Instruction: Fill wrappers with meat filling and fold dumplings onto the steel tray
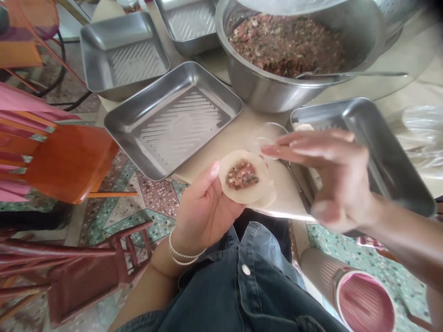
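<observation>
A round, pale dumpling wrapper (265, 180) with a mound of minced meat filling (242, 175) at its centre lies across the fingers of my left hand (204, 210). The thumb rests at its left edge, and the fingers are hidden beneath it. My right hand (341, 175) hangs just right of the wrapper, slightly blurred. Its fingers stretch left with the thumb apart, and I see nothing held in them. Behind the fingertips stands a small clear bowl (272, 130). Pale wrapper edges also show below the held wrapper's right side.
A large steel bowl (273, 90) of minced filling with a metal utensil (367, 74) stands at the back. Metal trays (162, 168) (124, 34) (377, 133) surround the work area. An orange chair (72, 157) is left; a pink-lined bin (321, 263) stands below right.
</observation>
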Demonstrator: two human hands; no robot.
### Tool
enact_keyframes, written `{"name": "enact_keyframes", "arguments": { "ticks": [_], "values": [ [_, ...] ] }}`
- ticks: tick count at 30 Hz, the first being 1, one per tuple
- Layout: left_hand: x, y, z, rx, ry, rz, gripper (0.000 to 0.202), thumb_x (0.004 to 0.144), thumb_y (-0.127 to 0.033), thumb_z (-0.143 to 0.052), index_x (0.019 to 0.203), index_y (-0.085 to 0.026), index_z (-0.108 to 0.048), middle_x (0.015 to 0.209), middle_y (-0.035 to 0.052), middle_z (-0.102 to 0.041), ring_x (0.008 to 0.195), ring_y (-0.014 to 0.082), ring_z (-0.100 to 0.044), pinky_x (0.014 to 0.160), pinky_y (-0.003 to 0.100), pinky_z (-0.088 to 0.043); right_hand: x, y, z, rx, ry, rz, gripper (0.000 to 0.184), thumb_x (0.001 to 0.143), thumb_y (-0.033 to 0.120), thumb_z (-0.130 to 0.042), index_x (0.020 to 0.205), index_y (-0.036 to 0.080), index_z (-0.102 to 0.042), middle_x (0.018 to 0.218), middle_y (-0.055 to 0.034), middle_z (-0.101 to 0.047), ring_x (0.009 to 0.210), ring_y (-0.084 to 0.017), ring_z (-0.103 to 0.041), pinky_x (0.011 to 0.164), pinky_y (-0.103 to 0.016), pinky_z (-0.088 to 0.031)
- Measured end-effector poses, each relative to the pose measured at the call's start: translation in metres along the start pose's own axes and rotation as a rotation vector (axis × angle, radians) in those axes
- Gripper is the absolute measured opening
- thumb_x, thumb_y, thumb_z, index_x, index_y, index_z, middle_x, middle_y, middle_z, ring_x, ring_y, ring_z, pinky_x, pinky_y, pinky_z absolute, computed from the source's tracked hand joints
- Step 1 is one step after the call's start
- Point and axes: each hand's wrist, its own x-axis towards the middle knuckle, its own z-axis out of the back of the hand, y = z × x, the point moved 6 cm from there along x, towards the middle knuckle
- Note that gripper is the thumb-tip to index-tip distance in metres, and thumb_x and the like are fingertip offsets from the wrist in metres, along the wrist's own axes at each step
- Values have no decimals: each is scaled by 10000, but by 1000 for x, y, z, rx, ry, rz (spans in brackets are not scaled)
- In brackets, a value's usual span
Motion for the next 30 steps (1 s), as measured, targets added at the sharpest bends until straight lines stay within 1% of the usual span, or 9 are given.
{"name": "enact_keyframes", "arguments": {
  "ticks": [5, 10, 13, 15, 18, 20, 23, 26, 30],
  "values": [
    [4, 13, -18, -51, 175, 129, 552, 991, -402, -187, 1279, -111, -558, 1315, 112, -599, 1393, 263, -368, 1172, 428, -283, -4, 21, -2, 28, 23, 72, 583, 935, 661, -228, 1382, 287, -247, 1260, -63, -585, 1196, -266, -532, 942, -479, -313],
    [5, 15, -20, -39, 172, 153, 563, 994, -400, -140, 1320, -138, -517, 1319, 96, -599, 1374, 248, -401, 1154, 418, -312, 4, 29, -3, 177, 65, 157, 556, 933, 671, -232, 1318, 276, -301, 1220, -38, -597, 1182, -251, -535, 956, -448, -364],
    [1, 8, -11, -35, 135, 89, 571, 985, -441, -206, 1273, -88, -551, 1271, 133, -626, 1328, 269, -460, 1135, 409, -342, 13, 7, 1, 170, -19, -16, 497, 946, 651, -206, 1211, 263, -368, 1112, -55, -620, 1052, -253, -602, 918, -475, -374],
    [-2, 1, -2, -28, 104, 38, 576, 978, -458, -249, 1242, -58, -568, 1241, 152, -642, 1287, 277, -503, 1115, 394, -371, 17, -14, -5, 66, 28, -136, 523, 956, 639, -160, 1134, 217, -414, 980, -68, -646, 973, -268, -616, 847, -479, -365],
    [-5, -9, 11, -17, 71, -44, 572, 983, -445, -238, 1207, -57, -592, 1223, 147, -654, 1264, 256, -526, 1096, 363, -397, 19, -33, -23, -137, 207, -104, 701, 918, 706, -74, 1085, 151, -468, 845, -85, -647, 933, -297, -601, 783, -454, -349],
    [-5, -13, 16, -5, 53, -90, 580, 985, -446, -219, 1189, -61, -601, 1206, 144, -662, 1277, 253, -513, 1105, 366, -387, 18, -35, -29, -201, 254, -43, 778, 893, 741, -61, 1130, 128, -477, 878, -99, -646, 933, -298, -599, 787, -448, -344],
    [-5, -14, 14, 8, 61, -118, 593, 978, -468, -220, 1210, -65, -587, 1228, 142, -646, 1335, 277, -447, 1141, 409, -341, 17, -21, -20, -174, 156, -28, 725, 921, 707, -101, 1192, 141, -463, 991, -100, -656, 1006, -286, -587, 806, -435, -334],
    [-5, -8, 4, 18, 92, -85, 624, 971, -509, -207, 1278, -84, -545, 1300, 140, -601, 1395, 291, -358, 1167, 449, -291, 16, 13, -1, -104, -13, 73, 629, 959, 643, -193, 1223, 125, -432, 1126, -114, -627, 1068, -257, -564, 845, -431, -339],
    [-5, 1, -13, 17, 158, -18, 651, 968, -532, -147, 1298, -128, -535, 1306, 114, -596, 1392, 289, -365, 1162, 479, -289, 12, 54, -2, -77, 2, 270, 548, 983, 587, -249, 1243, 139, -428, 1209, -87, -601, 1173, -201, -505, 869, -406, -326]
  ]
}}
